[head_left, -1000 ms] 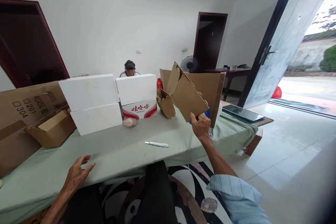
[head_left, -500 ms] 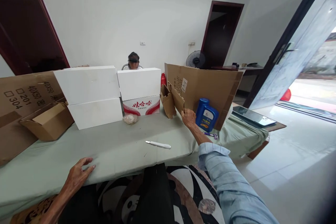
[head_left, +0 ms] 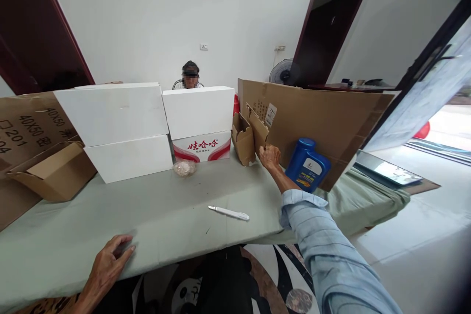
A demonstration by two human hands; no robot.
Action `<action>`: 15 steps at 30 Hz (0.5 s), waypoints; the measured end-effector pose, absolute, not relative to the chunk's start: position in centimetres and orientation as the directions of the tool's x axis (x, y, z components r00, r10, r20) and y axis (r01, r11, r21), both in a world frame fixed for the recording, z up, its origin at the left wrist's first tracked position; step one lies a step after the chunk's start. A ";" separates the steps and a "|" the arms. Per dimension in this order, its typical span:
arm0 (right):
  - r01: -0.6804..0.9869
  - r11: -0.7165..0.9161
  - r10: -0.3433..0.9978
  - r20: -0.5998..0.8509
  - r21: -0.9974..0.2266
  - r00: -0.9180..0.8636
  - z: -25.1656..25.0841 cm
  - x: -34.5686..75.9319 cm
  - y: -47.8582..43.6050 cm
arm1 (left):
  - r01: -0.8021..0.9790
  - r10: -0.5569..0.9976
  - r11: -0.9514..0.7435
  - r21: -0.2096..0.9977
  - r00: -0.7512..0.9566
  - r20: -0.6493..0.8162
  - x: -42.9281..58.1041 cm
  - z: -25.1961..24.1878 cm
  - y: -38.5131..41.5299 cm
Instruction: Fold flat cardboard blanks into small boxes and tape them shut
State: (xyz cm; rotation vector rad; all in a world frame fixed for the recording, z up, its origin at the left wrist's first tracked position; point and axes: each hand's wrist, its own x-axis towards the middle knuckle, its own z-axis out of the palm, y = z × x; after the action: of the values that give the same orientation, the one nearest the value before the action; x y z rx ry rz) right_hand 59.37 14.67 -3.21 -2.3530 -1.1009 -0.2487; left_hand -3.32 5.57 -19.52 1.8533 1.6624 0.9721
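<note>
My right hand point(head_left: 270, 157) is closed at the lower edge of a brown cardboard flap point(head_left: 258, 127), which belongs to a small open carton point(head_left: 243, 142). Just right of that hand stands a blue oil bottle point(head_left: 309, 169), leaning close to a large cardboard panel point(head_left: 324, 117). My left hand point(head_left: 110, 260) rests at the near edge of the table, fingers apart, with nothing in it. Between the hands a white-handled scalpel point(head_left: 230, 213) lies on the green cloth point(head_left: 165, 221). The fingertips of my right hand are partly hidden.
White boxes point(head_left: 114, 113) stand stacked across the back, one printed with red point(head_left: 202, 147). A crumpled clear plastic bundle point(head_left: 184, 168) lies before them. On the left is an open cardboard box point(head_left: 59, 171). A person point(head_left: 190, 76) sits behind the boxes. A glass-like sheet point(head_left: 390, 169) lies far right.
My view has shifted slightly, so things sit differently in the picture. The purple item by the bottle is now out of sight behind my sleeve. My right hand stays at the flap.
</note>
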 end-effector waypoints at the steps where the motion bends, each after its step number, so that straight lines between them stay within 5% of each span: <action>1: 0.754 -0.530 0.667 0.358 -0.389 0.653 -3.4 59.5 15.4 | 0.648 0.981 -0.159 0.744 0.018 0.194 -3.2 -19.5 5.5; 15: 0.760 -0.522 0.733 0.251 -0.387 0.632 -5.6 60.1 18.3 | 0.613 0.979 -0.170 0.771 0.014 0.204 -2.8 -19.5 4.8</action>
State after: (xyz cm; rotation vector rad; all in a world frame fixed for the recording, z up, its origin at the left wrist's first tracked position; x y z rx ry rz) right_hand 60.13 18.27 -5.64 -2.3917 -1.1736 -0.0771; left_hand -2.77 4.75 -19.54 1.8235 1.6252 1.0143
